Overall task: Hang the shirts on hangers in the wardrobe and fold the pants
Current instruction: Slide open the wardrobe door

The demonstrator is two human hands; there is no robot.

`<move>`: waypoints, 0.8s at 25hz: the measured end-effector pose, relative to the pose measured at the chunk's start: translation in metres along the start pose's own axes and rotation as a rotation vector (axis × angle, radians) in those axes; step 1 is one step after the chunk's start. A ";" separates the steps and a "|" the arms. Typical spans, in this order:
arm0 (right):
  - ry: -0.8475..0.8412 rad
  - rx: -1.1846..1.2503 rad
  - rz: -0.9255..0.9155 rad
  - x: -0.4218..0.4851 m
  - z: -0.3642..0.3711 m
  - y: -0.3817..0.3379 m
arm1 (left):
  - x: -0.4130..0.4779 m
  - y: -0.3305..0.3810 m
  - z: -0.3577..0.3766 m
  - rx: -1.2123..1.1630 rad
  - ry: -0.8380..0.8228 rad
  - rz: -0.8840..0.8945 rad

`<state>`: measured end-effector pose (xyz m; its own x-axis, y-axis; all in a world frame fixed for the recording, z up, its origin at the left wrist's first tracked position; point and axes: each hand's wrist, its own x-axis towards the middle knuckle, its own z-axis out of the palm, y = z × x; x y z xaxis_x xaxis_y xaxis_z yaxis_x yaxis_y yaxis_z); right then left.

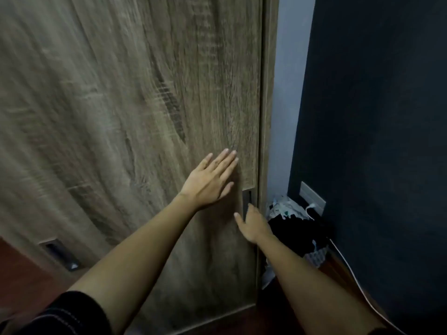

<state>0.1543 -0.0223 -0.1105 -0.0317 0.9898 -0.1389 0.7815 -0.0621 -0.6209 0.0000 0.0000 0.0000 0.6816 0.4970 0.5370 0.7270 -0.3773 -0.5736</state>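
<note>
A wood-grain sliding wardrobe door (pixel 135 97) fills most of the view and covers the inside. My left hand (pixel 210 180) lies flat against the door panel with its fingers spread. My right hand (pixel 252 224) reaches to the recessed handle slot (pixel 247 199) at the door's right edge, with its fingertips at or in the slot. Neither hand holds any clothing. No shirts, hangers or pants show, except a pile of dark and white clothes (pixel 294 222) on the floor to the right of the wardrobe.
A second recessed handle (pixel 59 253) sits low on the left door. A dark blue wall (pixel 377 117) stands to the right with a socket plate (pixel 312 197) and a white cable (pixel 355 274) running down. Dark red floor (pixel 21 274) shows at lower left.
</note>
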 end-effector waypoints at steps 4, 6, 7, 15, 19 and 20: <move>0.008 0.044 0.023 0.023 -0.002 0.005 | 0.029 0.008 0.019 0.068 0.027 -0.013; 0.008 0.023 0.020 0.034 0.000 0.007 | 0.035 0.012 0.031 0.075 0.031 -0.039; 0.016 0.024 0.014 0.038 0.000 0.007 | 0.035 0.012 0.036 0.088 0.030 -0.057; 0.105 0.026 0.056 0.052 0.011 -0.013 | 0.028 0.003 0.056 0.211 0.083 -0.065; 0.139 -0.047 0.056 0.049 0.024 -0.023 | 0.016 -0.008 0.057 0.252 0.123 -0.045; 0.151 -0.061 0.051 0.047 0.027 -0.027 | 0.012 -0.012 0.056 0.254 0.131 -0.038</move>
<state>0.1148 0.0221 -0.1215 0.0989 0.9939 -0.0486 0.8161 -0.1089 -0.5675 -0.0054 0.0543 -0.0214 0.6709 0.3952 0.6275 0.7198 -0.1436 -0.6791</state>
